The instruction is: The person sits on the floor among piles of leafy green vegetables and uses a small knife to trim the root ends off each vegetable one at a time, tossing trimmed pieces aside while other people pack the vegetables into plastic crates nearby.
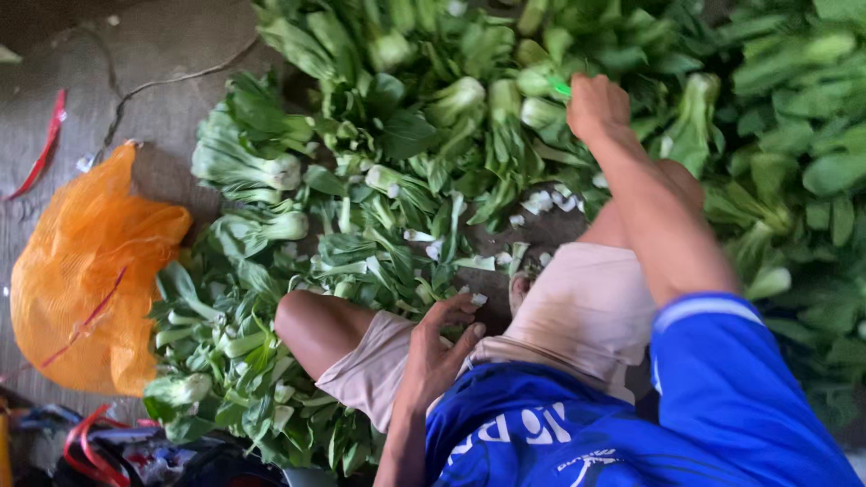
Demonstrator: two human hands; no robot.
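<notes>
Many heads of bok choy (pixel 469 117) lie heaped over the grey concrete floor (pixel 162 45), filling the top and right of the view and spilling down the left side of the seated person's bent knee. An orange mesh bag (pixel 86 280) sits at the left edge of the pile, with red plastic strips (pixel 45 144) lying near it on the floor. White cut stem scraps (pixel 546 200) dot a bare patch between the greens and the person's beige shorts (pixel 586 311). The right hand (pixel 595 106) reaches out into the heap, fingers curled shut around a slim green handle (pixel 559 87), touching the pale stems there. The left hand (pixel 437 347) rests open on the shorts, just beside loose leaves.
</notes>
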